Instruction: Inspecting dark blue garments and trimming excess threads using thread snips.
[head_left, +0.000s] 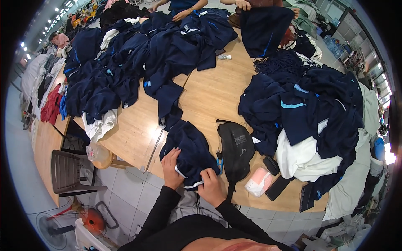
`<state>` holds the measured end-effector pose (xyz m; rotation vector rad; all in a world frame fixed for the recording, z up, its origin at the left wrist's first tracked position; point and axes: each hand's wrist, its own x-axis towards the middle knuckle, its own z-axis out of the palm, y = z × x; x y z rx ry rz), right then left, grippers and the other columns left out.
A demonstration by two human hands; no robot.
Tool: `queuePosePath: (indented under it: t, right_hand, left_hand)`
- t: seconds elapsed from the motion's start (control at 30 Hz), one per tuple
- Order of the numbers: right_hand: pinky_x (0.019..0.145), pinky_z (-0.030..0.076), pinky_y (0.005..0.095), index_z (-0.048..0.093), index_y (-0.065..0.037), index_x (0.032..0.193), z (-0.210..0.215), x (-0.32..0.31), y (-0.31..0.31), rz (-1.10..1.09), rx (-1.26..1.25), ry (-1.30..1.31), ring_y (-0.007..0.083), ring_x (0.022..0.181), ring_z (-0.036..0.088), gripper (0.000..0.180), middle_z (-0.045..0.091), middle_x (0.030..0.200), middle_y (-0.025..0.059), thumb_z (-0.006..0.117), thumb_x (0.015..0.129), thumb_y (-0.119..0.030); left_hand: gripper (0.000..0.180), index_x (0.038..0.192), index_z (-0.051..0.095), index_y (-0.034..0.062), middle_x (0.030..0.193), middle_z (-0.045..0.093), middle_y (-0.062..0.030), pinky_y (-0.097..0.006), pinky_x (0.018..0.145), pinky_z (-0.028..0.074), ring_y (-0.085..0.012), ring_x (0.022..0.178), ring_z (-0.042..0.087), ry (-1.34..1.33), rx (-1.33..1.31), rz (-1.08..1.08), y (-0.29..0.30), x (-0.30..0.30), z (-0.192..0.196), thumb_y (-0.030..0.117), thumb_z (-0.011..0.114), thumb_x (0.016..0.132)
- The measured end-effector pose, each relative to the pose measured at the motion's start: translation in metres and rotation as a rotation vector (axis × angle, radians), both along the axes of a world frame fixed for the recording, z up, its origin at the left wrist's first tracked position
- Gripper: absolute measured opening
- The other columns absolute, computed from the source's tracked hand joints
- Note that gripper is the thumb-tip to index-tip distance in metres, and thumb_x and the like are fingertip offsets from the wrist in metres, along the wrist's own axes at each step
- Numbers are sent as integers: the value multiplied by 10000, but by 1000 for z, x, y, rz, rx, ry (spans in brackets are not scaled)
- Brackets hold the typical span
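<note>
A navy blue garment (189,144) with a white-trimmed edge lies at the table's near edge, in front of me. My left hand (171,168) rests on its left side, fingers stretched out over the cloth and thumb beside the white trim. At the lower right of the garment, my right hand (210,187) pinches the trimmed edge between thumb and fingers. Just right of the garment are a black pouch bag (236,150) with a strap and a small blue tool (219,162), whose kind I cannot make out.
Navy garments pile up at the far left (163,50) and right (310,92) of the wooden table (213,96). A pink-and-white packet (258,182) and a black phone (278,188) lie near right. Across the table, co-workers handle navy cloth (264,31). A chair (71,167) stands left.
</note>
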<state>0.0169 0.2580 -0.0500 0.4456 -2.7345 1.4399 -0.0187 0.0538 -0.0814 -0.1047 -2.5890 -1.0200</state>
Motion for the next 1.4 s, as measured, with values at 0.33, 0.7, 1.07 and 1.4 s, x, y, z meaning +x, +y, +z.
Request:
queuePosePath:
  t: [0.33,0.7,1.07,1.4]
  right_hand:
    - [917,566,522,631,13,1143,-37,-4,-1,11,-13,103,469,1082,643,476,608,1187,235,749,682,-1]
    - [848,591,483,672,-10,1071,-41,-8,6,-14,-64,96,423,991,700,413,650,1152,194,837,701,-85]
    - [891,589,498,653,-8,1130,-44,-3,0,-59,-16,144,474,1039,696,432,654,1169,224,806,730,-72]
    - [905,570,505,619,17,1157,-40,0,-6,-70,27,218,516,1055,659,440,630,1169,248,743,735,6]
  left_hand:
    - [710,1429,619,21,1519,670,-197,-532,1213,403,-413,1434,611,-44,-46,102,-3,4,-16,376,858,863]
    - [678,1409,595,44,1556,629,-206,-544,1218,382,-421,1456,577,-101,-85,116,1,-1,-10,384,846,879]
    - [608,1413,601,39,1542,626,-206,-527,1236,369,-408,1470,560,-83,-81,126,2,2,-1,336,773,911]
    - [581,1414,615,7,1498,648,-211,-519,1238,380,-403,1445,574,30,-51,145,1,8,-13,307,747,934]
